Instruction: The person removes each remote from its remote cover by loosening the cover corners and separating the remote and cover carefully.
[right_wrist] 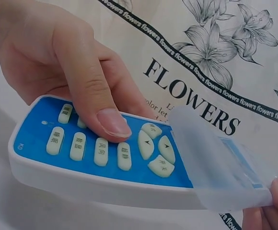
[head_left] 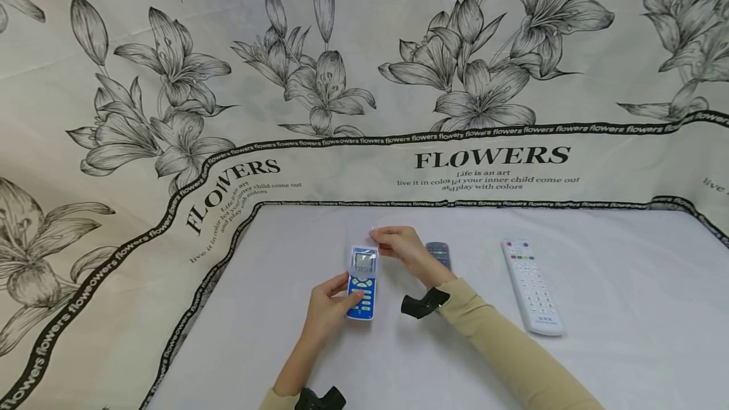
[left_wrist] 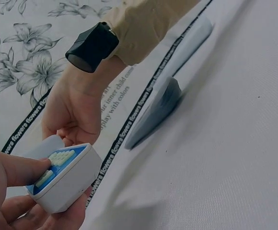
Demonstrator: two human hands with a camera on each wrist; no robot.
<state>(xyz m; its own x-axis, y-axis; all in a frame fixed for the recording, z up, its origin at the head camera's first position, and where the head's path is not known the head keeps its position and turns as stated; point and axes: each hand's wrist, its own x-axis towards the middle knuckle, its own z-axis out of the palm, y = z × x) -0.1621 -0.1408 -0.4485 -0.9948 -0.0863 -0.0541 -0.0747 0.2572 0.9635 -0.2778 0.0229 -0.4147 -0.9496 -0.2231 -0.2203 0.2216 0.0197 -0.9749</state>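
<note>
My left hand (head_left: 329, 305) grips a blue and white remote control (head_left: 361, 309), with the thumb lying across its keys and the fingers around its side and back. A translucent plastic sleeve (right_wrist: 201, 167) covers the screen end of the remote, while the keys stay bare. Thumb and fingers of my right hand (head_left: 405, 250) pinch the sleeve's far edge, beyond the screen. Seen from the left wrist, the remote (left_wrist: 69, 184) is held up off the table and my right hand (left_wrist: 76, 110) is behind it.
A dark remote control (head_left: 438, 254) lies on the white tablecloth (head_left: 455, 359), partly hidden behind my right wrist. Farther right lies a long white remote control (head_left: 532, 286). A flower-printed curtain (head_left: 353, 169) hangs along the table's back and left side.
</note>
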